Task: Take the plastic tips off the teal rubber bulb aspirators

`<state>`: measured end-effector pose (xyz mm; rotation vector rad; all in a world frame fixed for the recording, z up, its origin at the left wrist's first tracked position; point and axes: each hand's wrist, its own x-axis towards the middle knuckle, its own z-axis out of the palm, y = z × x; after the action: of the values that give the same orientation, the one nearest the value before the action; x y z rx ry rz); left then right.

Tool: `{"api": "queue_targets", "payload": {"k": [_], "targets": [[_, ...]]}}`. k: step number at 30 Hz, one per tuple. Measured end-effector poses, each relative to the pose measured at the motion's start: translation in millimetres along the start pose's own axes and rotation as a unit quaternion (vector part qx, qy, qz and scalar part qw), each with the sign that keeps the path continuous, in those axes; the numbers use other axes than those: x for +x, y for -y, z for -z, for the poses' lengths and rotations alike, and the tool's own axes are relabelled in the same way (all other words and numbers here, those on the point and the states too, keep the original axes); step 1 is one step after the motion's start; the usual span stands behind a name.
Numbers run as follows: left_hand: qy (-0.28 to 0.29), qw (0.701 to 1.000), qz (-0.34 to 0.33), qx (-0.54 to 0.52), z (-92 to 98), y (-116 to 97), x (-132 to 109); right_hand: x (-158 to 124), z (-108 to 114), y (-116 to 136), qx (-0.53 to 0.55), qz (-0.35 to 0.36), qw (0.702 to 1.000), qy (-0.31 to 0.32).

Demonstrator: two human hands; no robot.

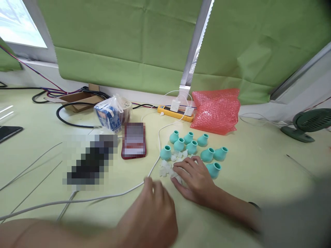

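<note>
Low in the picture, my left hand (pixel 152 213) is slightly blurred, its fingers curled together; whatever they may hold is hidden. To its right, my right hand (pixel 196 179) lies over a small pile of whitish translucent pieces (pixel 164 168), fingers and thumb apart and touching some of them. More of these small pieces (pixel 178 155) are scattered just beyond the fingertips. Around the back and right of the pile stand several teal bulb-shaped parts (pixel 191 148) with round open necks. One teal bulb (pixel 213 170) is close beside my right hand.
A white cable (pixel 119 195) crosses the table left of the pile. Beyond lie a red-edged phone (pixel 133 141), a pixelated dark device (pixel 90 162), a bagged blue box (pixel 110 115), a yellow power strip (pixel 165 112) and pink bubble wrap (pixel 216 112). A green fan (pixel 310 122) stands right.
</note>
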<state>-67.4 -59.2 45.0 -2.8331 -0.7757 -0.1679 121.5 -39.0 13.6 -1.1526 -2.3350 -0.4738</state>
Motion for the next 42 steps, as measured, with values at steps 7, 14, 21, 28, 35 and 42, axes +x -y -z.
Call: {"api": "queue_targets", "payload": {"k": [7,14,21,28,35,42], "targets": [[0.115,0.988,-0.105,-0.014,9.3,24,55,-5,12,0,0.165,-0.094,0.974,-0.12],[-0.012,0.999,-0.002,-0.03,-37.5,18,46,-35,13,26,0.338,-0.137,0.929,-0.061],[-0.113,0.993,0.017,0.002,-52.6,30,49,-37,1,19,0.234,-0.114,0.963,-0.063],[-0.149,0.987,0.012,-0.059,-64.2,32,47,-40,-2,19,0.162,-0.135,0.976,-0.061],[-0.164,0.982,0.027,-0.094,-67.8,32,51,-38,1,21,0.174,-0.09,0.98,-0.035],[-0.168,0.976,0.056,-0.125,-62.3,30,50,-39,0,20,0.17,-0.106,0.979,-0.04]]}}
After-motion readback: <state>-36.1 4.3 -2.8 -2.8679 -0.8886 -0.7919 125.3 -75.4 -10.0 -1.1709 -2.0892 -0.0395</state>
